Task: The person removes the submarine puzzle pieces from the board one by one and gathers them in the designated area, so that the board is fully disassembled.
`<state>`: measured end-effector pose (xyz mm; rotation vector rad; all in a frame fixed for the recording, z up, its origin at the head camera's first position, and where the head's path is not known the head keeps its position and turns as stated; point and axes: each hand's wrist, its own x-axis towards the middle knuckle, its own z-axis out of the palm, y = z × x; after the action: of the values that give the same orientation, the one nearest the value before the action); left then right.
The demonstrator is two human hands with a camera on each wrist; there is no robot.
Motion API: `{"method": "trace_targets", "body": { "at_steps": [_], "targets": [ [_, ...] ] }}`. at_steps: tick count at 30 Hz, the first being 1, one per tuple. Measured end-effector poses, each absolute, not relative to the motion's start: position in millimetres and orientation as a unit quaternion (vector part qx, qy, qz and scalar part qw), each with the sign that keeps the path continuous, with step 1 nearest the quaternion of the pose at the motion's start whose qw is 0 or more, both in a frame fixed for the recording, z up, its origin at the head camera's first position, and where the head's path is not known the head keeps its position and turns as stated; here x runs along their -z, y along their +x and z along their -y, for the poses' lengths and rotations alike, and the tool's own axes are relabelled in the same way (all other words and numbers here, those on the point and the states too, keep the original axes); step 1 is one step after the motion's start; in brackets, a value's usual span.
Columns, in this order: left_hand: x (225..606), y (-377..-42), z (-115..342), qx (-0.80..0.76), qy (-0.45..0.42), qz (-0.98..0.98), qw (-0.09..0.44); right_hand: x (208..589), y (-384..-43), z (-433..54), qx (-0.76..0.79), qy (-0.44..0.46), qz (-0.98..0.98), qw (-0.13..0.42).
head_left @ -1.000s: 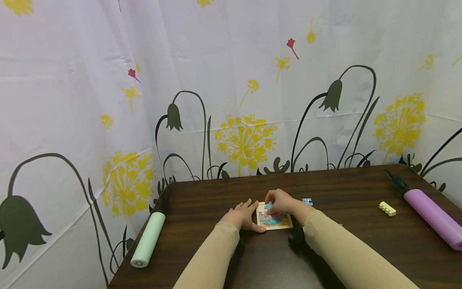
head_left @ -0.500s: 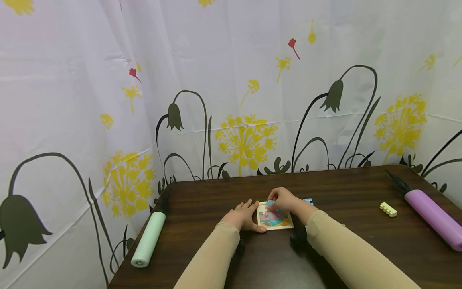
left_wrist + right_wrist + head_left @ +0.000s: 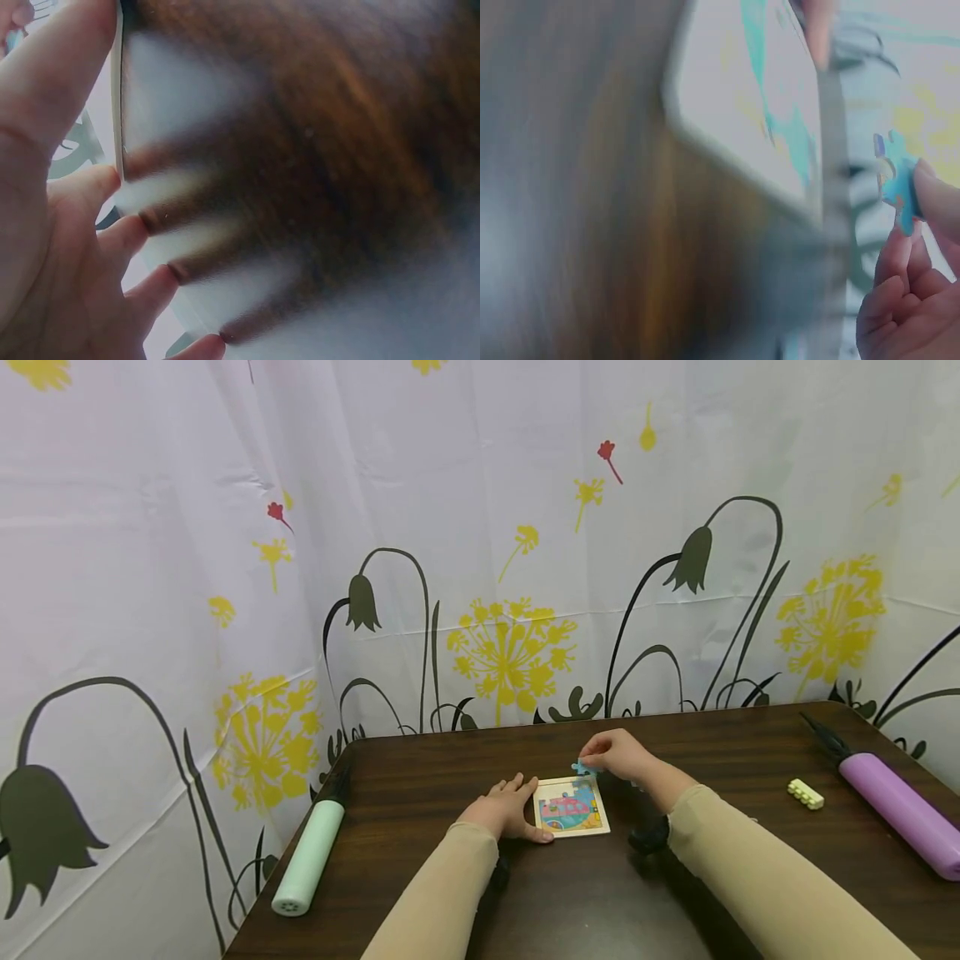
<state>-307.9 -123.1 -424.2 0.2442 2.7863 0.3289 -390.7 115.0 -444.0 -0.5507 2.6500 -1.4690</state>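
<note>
My left hand [image 3: 504, 810] rests on the table with its fingers spread straight, thumb and index finger against the left side of a small square wooden jigsaw puzzle tray [image 3: 582, 834]. In the left wrist view the fingertips touch the dark tabletop along the tray's edge. My right hand [image 3: 624, 755] pinches a blue puzzle piece [image 3: 898, 180] between thumb and fingers, just beyond the tray's upper right corner and apart from it. Pink, blue and yellow pieces lie in the tray; pale bare board shows along its top and upper left.
A yellow toy block [image 3: 806, 793] lies to the right on the dark wooden table [image 3: 450, 760]. Beyond it is a purple hand pump [image 3: 900, 810] with a black nozzle. A mint-green pump [image 3: 309, 860] lies along the left edge. A flowered curtain [image 3: 480, 527] hangs behind.
My right hand has lifted the blue puzzle piece from the tray's upper part and carried it away, up and to the right. The left hand stays in place beside the tray.
</note>
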Motion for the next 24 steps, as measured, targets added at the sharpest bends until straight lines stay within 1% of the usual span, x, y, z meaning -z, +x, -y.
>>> {"method": "trace_targets", "body": {
  "at_steps": [3, 9, 12, 15, 18, 21, 24],
  "targets": [
    [423, -307, 122, -0.118, 0.087, -0.976, 0.161, 440, -395, -149, 0.463, -0.16, -0.871, 0.034],
    [423, -308, 122, -0.116, 0.092, -0.976, 0.161, 439, -394, -216, 0.433, -0.153, -0.885, 0.08],
    [422, -308, 123, -0.114, 0.092, -0.976, 0.161, 441, -392, -238, 0.418, -0.153, -0.892, 0.086],
    [421, -308, 123, -0.112, 0.091, -0.976, 0.162, 442, -388, -250, 0.406, -0.133, -0.9, 0.081],
    [422, -309, 123, -0.112, 0.092, -0.976, 0.164, 443, -387, -255, 0.401, -0.108, -0.908, 0.06],
    [422, -308, 123, -0.114, 0.091, -0.975, 0.166, 442, -386, -253, 0.399, -0.099, -0.911, 0.034],
    [423, -308, 122, -0.115, 0.09, -0.976, 0.165, 439, -386, -241, 0.409, -0.106, -0.906, 0.02]
  ]
}}
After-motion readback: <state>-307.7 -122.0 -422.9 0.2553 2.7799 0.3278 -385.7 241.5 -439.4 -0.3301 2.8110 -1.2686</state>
